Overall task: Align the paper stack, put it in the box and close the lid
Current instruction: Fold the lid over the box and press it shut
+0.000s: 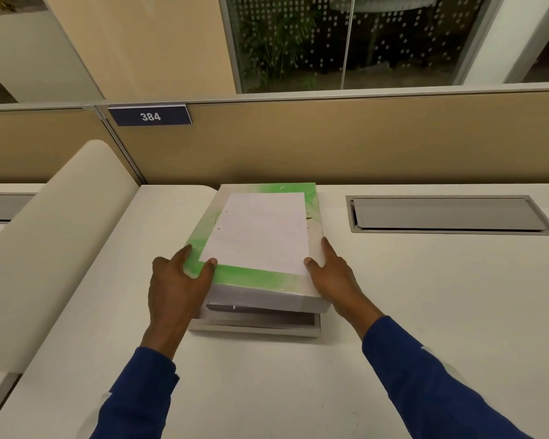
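Note:
A white box [254, 326] sits on the desk in front of me. Its green-and-white lid [251, 278] is held tilted, the near edge raised above the box base with a dark gap showing. A white punched paper sheet or thin stack [259, 231] lies on top of the lid. My left hand [176, 282] grips the lid's near-left corner, thumb on top. At the lid's near-right corner my right hand [333, 278] holds on, its thumb touching the paper's corner. What is inside the box is hidden.
The white desk [393, 312] stretches around the box. A grey cable hatch [447, 213] is set into it at the back right. A rounded cream divider [54, 242] rises at the left. A tan partition with a "384" sign [150, 115] stands behind.

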Available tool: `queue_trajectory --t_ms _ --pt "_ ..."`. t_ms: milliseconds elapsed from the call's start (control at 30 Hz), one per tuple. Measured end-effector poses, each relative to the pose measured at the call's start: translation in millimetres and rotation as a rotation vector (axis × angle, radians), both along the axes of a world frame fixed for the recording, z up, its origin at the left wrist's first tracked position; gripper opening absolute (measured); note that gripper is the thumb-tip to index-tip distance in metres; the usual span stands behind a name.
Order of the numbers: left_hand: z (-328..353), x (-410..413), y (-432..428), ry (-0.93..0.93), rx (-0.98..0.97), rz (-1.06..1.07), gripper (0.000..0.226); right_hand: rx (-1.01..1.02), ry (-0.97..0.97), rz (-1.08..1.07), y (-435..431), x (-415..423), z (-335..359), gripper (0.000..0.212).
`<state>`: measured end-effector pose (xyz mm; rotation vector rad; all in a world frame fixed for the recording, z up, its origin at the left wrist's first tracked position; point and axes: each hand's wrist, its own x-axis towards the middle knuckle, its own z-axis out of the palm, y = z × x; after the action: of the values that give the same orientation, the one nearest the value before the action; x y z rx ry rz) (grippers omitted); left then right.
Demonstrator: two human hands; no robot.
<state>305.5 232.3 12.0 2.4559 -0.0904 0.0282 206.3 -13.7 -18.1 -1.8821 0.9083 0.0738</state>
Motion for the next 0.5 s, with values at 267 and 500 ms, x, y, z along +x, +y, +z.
queue_trajectory --t_ms 267,500 --pt "-42.8 7.5 29.8 0.172 -0.103 0.016 0.059 -0.088 0.085 0.125 24.2 -0.4 -9.1 0.078" --pt "-57.6 10.7 30.0 0.214 -0.053 -0.023 0.053 -0.161 0.117 0.164 25.3 3.4 -4.7 0.079"
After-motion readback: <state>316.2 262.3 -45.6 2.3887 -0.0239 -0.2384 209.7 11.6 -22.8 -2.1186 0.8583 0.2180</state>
